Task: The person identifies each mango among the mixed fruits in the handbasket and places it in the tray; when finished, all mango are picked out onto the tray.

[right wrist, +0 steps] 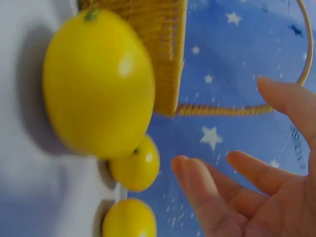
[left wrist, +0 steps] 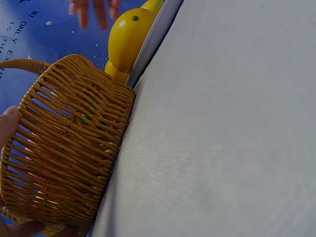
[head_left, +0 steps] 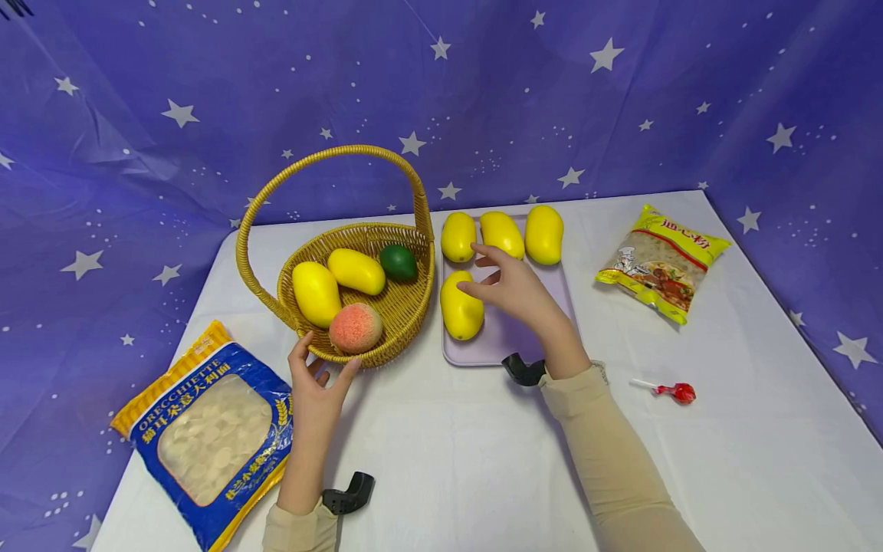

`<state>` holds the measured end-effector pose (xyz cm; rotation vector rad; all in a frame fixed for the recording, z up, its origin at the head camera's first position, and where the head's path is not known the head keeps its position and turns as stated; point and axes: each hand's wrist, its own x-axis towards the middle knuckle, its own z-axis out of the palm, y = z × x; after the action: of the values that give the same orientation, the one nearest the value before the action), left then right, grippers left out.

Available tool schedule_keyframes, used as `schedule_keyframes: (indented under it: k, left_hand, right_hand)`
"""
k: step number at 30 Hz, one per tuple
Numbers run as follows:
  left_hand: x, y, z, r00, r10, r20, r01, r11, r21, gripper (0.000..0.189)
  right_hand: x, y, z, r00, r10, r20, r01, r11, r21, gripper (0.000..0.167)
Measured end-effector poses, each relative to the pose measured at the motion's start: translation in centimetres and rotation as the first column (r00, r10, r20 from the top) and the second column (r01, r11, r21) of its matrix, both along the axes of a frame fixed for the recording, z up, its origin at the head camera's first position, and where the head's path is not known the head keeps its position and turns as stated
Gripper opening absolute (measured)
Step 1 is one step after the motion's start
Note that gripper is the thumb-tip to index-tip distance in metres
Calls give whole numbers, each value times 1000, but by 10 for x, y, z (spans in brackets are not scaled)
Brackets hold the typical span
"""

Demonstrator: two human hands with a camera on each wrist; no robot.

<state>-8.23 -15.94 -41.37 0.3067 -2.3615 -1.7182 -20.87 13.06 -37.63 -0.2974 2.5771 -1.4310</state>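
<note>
A wicker basket (head_left: 403, 326) with a tall handle holds two yellow mangoes (head_left: 356, 271), a dark green fruit (head_left: 398, 263) and a pinkish peach (head_left: 356, 328). My left hand (head_left: 319, 395) holds the basket's near rim, thumb on one side and fingers on the other. Over a pale purple tray (head_left: 510, 353), my right hand (head_left: 519, 290) hovers with spread fingers and nothing in them. Below its thumb lies a near mango (head_left: 461, 307); the right wrist view shows the fingers (right wrist: 197, 187) apart from that mango (right wrist: 98, 84). Several more mangoes (head_left: 544, 234) line the tray's back.
A blue and yellow orecchiette bag (head_left: 214, 437) lies left of the basket. On the right are a yellow pasta bag (head_left: 662, 264) and a red lollipop (head_left: 683, 393). White cloth covers the table (head_left: 441, 460); a starry purple curtain (head_left: 483, 92) hangs behind.
</note>
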Motion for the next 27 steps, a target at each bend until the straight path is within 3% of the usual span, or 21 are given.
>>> schedule_keyframes:
  k: [12, 19, 27]
  left_hand:
    - [1, 0, 0, 1000, -2, -6, 2, 1000, -3, 76]
    - [1, -1, 0, 1000, 3, -17, -4, 1000, -9, 75]
    - [0, -1, -2, 1000, -4, -2, 4, 1000, -8, 78]
  right_hand:
    - [-6, -60, 6, 986, 72, -153, -73, 997, -6, 63]
    - [-16, -99, 5, 963, 167, -212, -140, 981, 136, 64]
    - [-24, -134, -4, 966, 219, -140, -165, 933, 318, 68]
